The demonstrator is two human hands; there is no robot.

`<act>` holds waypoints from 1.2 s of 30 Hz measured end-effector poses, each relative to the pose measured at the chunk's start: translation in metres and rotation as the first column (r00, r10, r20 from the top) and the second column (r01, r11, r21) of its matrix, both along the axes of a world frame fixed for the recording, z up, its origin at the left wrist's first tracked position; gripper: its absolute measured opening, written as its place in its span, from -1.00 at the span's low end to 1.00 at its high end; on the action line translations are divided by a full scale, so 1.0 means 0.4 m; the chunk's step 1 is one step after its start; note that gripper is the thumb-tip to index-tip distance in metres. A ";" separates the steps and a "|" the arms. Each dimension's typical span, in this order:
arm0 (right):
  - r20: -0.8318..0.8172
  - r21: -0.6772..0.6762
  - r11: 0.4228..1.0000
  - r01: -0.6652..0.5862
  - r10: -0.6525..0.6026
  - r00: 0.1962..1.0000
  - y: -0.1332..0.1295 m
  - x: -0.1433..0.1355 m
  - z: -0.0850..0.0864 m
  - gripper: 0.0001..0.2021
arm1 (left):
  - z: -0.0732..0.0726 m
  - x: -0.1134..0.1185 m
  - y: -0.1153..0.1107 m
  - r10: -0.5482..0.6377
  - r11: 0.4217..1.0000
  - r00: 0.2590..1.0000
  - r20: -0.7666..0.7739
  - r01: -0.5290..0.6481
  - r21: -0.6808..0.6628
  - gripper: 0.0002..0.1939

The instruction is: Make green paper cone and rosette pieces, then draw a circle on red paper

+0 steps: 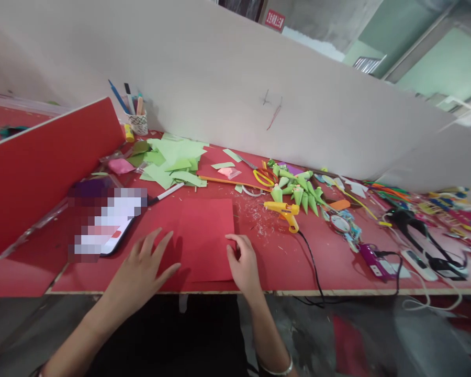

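Note:
A sheet of red paper (206, 230) lies flat on the red tabletop in front of me, almost the same colour as the table. My left hand (147, 262) is open just left of the paper, its fingers spread and its thumb pointing at the sheet. Over the paper's right edge is my right hand (244, 262), with fingers loosely bent and the thumb tip apart from the index finger. Nothing shows between them. A phone (110, 225) with a lit, partly blurred screen lies beyond my left hand, and a black-and-white marker (167, 193) is near it.
A yellow glue gun (284, 212) with a black cord lies to the right among glue strands. Behind are green paper scraps (176, 157), yellow-handled scissors (264, 177) and green paper cones (298, 191). A purple power box (377, 262) sits farther right. Partitions stand behind and left.

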State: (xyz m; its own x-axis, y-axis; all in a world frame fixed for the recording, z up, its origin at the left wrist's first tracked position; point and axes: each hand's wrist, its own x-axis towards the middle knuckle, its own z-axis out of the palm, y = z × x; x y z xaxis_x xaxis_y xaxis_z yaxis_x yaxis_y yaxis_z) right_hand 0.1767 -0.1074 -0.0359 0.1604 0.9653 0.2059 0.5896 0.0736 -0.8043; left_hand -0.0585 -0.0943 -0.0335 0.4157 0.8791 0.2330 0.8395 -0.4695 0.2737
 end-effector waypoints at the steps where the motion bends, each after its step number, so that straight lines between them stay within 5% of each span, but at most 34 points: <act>1: 0.025 -0.017 1.000 -0.011 0.012 1.000 -0.001 -0.006 0.005 -0.74 | -0.001 0.005 -0.003 0.015 1.000 1.000 -0.001 -0.015 -0.013 -0.45; 8: 0.289 -0.071 0.997 -0.031 0.050 0.956 0.006 -0.085 0.012 -0.72 | -0.011 0.069 -0.020 -0.006 0.997 1.000 0.000 0.006 -0.074 -0.35; 19: 0.339 -0.078 0.996 0.033 -0.005 0.941 0.014 -0.069 0.018 -0.66 | -0.019 0.069 -0.037 -0.081 0.980 0.994 0.072 0.093 -0.176 -0.22; 22: 0.225 -0.067 0.996 0.052 -0.036 0.974 0.028 -0.056 0.009 -0.60 | -0.016 0.071 -0.040 -0.087 0.975 0.994 0.068 0.099 -0.197 -0.22; 25: -0.066 -0.109 0.992 0.061 -0.068 0.995 0.045 -0.031 -0.012 -0.50 | -0.014 0.071 -0.043 -0.102 0.974 0.992 0.076 0.116 -0.194 -0.22; 29: -0.377 -0.118 0.992 0.046 -0.088 0.922 0.059 -0.009 -0.039 -0.49 | -0.013 0.067 -0.043 -0.122 0.974 0.988 0.091 0.137 -0.182 -0.23; 36: -0.560 -0.134 0.989 -0.063 -0.023 0.828 0.053 -0.012 -0.030 -0.47 | -0.018 0.062 -0.042 -0.109 0.971 0.982 0.153 0.137 -0.193 -0.26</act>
State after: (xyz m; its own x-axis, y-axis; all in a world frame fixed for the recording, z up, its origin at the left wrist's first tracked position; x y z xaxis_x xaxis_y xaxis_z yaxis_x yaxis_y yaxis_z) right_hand 0.1719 -0.0864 -0.0478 0.1871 0.9810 -0.0504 0.0357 -0.0581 -0.9977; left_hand -0.0336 -0.1112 -0.0406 0.4994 0.8581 0.1194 0.7251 -0.4894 0.4845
